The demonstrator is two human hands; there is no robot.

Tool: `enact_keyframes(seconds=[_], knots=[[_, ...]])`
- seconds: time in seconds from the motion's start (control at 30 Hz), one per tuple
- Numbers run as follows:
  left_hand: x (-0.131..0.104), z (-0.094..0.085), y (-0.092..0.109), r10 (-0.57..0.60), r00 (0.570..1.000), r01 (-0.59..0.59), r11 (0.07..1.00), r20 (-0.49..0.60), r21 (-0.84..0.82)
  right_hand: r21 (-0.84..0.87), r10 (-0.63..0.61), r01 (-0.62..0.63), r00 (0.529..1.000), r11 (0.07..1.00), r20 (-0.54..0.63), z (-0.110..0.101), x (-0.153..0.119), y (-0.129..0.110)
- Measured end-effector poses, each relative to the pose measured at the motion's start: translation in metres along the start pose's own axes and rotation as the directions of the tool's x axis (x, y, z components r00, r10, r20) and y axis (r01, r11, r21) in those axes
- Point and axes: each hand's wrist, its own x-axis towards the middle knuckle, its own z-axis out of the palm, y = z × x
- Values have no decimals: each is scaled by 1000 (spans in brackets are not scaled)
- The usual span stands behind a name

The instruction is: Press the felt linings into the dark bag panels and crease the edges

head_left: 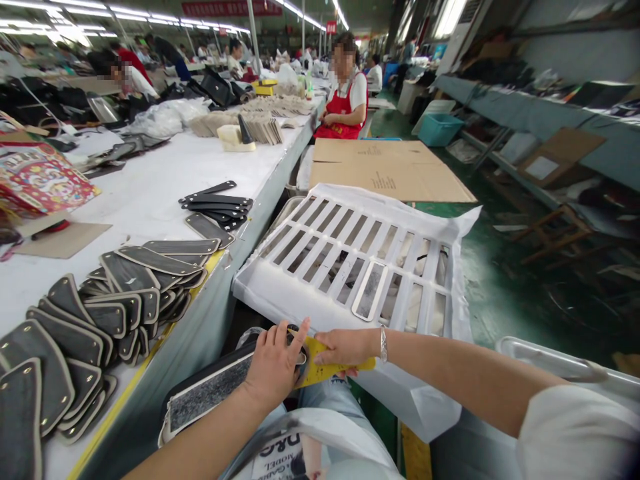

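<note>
Whether the left hand (274, 367) is closed cannot be told. A yellow piece (309, 375) is gripped by the right hand (349, 348).

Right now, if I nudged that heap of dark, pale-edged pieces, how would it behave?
The dark pieces would probably slide, since they lie loosely overlapped near the edge of the white table. Each is likely light, looking thin. They seem fairly stiff: those propped on others show little sag.
</note>
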Motion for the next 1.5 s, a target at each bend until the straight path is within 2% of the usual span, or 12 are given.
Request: enact_keyframes(seconds=[0.17, 0.23, 0.47, 0.73, 0.97, 1.2, 1.37, 1.5], knots=[[-4, -3, -17, 81, 989, -59, 983, 122, -172, 60, -12, 9, 999, 998, 37, -2, -1, 0], [-5, -2, -24, 117, 984, -82, 967, 132, -243, 91, -26, 22, 998, 996, 50, -2, -2, 0], [-6, 9, -24, 76, 997, -77, 975, -13, -210, 152, -5, -1, 999, 988, 37, -2, 1, -2], [-9, 9, -25, 123, 988, -138, 972, -90, -188, 192, -6, 0, 1000, 981, 28, 4, 4, -1], [-9, 10, -26, 140, 985, -155, 973, -100, -170, 209, 15, -11, 1000, 978, -19, 11, 3, -6], [-10, 8, -29, 168, 984, -175, 967, -52, -186, 276, 43, -2, 989, 961, -144, 29, 5, 1], [-9, 11, -30, 128, 987, -145, 971, -100, -192, 358, 103, -28, 976, 933, -192, 39, 4, -5], [-10, 14, -28, 120, 983, -143, 975, -137, -168, 403, 94, -6, 976, 915, -198, 42, 6, -9]])
